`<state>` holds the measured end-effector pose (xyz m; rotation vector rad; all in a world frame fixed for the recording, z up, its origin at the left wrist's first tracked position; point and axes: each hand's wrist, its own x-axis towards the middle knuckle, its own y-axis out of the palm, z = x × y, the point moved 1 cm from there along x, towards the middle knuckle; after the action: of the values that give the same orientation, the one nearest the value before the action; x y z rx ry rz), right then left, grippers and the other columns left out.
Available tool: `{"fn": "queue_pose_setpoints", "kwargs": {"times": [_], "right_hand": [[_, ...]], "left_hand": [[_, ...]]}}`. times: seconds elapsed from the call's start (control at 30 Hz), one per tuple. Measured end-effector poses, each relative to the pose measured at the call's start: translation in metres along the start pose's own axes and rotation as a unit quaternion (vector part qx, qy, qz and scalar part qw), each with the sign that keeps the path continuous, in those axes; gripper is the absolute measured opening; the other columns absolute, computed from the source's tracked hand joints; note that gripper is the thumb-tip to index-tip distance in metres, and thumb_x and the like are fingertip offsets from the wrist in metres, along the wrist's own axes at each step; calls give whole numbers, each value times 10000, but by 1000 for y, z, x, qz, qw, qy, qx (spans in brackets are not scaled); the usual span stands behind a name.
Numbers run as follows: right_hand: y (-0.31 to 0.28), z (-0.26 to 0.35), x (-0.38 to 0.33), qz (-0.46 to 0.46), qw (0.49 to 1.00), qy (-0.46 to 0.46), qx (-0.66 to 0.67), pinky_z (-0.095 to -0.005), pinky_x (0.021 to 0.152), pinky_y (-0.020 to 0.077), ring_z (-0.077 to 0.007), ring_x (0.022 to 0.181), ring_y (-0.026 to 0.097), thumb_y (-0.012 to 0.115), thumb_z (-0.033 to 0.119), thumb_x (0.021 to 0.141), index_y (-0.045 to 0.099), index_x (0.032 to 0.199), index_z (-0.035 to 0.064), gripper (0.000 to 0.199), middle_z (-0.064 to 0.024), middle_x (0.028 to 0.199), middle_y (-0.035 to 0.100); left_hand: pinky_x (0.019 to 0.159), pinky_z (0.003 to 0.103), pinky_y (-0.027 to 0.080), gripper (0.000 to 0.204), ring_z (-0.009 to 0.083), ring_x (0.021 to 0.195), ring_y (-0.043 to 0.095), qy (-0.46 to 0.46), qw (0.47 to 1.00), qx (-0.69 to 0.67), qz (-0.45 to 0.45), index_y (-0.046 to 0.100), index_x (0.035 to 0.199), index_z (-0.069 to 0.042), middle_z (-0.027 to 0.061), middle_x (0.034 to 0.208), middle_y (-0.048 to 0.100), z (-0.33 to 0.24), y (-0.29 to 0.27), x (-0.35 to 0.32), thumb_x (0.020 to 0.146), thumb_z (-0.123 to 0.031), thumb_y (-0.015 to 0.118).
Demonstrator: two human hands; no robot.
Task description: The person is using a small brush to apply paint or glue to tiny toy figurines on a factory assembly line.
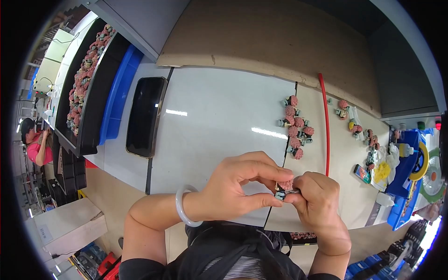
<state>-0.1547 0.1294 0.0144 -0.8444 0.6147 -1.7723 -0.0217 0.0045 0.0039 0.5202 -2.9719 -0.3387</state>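
Between the thumb and fingers of my left hand (238, 189) is a small figurine (283, 187) with bumpy pink hair and a dark and pale blue-green body. My right hand (319, 198) is closed right beside it, pinching a thin greyish piece that meets the figurine; its kind is too small to make out. Both hands are over the near edge of the white table. Beyond them, several similar pink-haired figurines (293, 132) lie in a loose column.
A black phone (145, 119) lies at left, beside a blue tray (122, 88) and a black tray (110, 55) heaped with figurines. A red strip (326, 135) crosses the right side. Further right are more figurines (343, 108), a white bottle (385, 199) and a blue bin (395, 212). Another person (44, 151) sits far left.
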Motion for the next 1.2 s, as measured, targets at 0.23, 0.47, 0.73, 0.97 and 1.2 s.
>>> {"fn": "queue_pose_setpoints", "kwargs": {"times": [0.23,0.47,0.73,0.97,1.2], "right_hand": [[-3,0,2,-6,999,-13,-37,-307,385,313,-205,414,403,698,331,642,459,585,75,354,-40,491,373],[-2,-1,0,-11,998,-25,-49,-307,383,304,-200,411,390,698,335,643,449,580,79,363,-32,487,362],[-8,-1,1,-49,998,-15,-28,-302,374,288,-193,405,381,701,352,639,412,548,85,403,-29,485,362],[-3,-2,2,-39,997,-29,-57,-303,366,280,-196,394,371,698,371,626,400,534,87,422,-28,473,333],[-8,-3,-1,-23,998,-31,-45,-296,383,303,-200,404,392,699,385,623,460,577,83,388,-37,490,376]], "left_hand": [[785,305,505,409,190,845,598,12,1000,3,-10,601,1015,31,138,936,582,0,0,2,628,91,719],[783,299,508,400,189,847,599,14,1000,8,-9,608,1004,24,138,937,581,1,1,1,626,85,724],[833,320,502,349,216,982,579,-53,985,-165,-10,534,985,-6,236,1103,533,4,5,0,682,109,664],[840,329,492,341,231,996,574,-24,996,-91,-4,550,964,-11,235,1074,561,3,3,1,670,109,673],[883,362,472,366,260,1056,540,-65,992,-107,19,503,1004,-11,233,1105,541,2,2,1,692,106,654]]}}
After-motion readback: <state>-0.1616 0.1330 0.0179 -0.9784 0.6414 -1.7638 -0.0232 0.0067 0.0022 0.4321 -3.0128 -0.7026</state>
